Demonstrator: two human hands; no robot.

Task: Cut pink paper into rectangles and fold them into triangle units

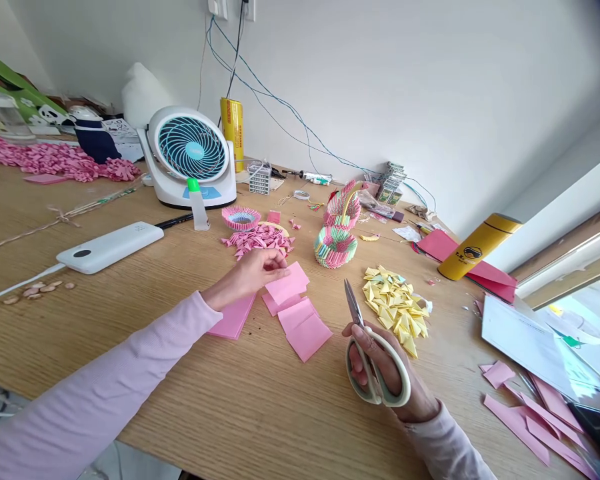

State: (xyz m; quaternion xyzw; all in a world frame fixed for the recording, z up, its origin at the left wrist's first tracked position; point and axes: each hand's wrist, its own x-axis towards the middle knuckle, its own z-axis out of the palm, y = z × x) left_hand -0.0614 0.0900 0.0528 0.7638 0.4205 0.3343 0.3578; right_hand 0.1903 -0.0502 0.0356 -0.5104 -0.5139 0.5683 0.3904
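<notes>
My left hand (257, 273) pinches the upper left edge of a pink paper piece (289, 284), which lies over other pink pieces. Just in front of it, more pink paper pieces (307, 331) overlap on the wooden table. A stack of pink paper (234, 317) lies under and beside my left wrist. My right hand (375, 360) holds scissors (375, 377) with cream handles, fingers in the loops; the nearly closed blades point up and away, touching no paper. Folded yellow paper pieces (396, 307) are heaped beyond my right hand, and folded pink ones (260, 241) beyond my left.
A white fan (193, 157) and a glue bottle (198, 205) stand at the back left. Woven paper baskets (335, 248) stand mid-table. A power bank (111, 248) lies left. At the right are a yellow flask (480, 247), a white sheet (527, 340) and pink scraps (517, 427).
</notes>
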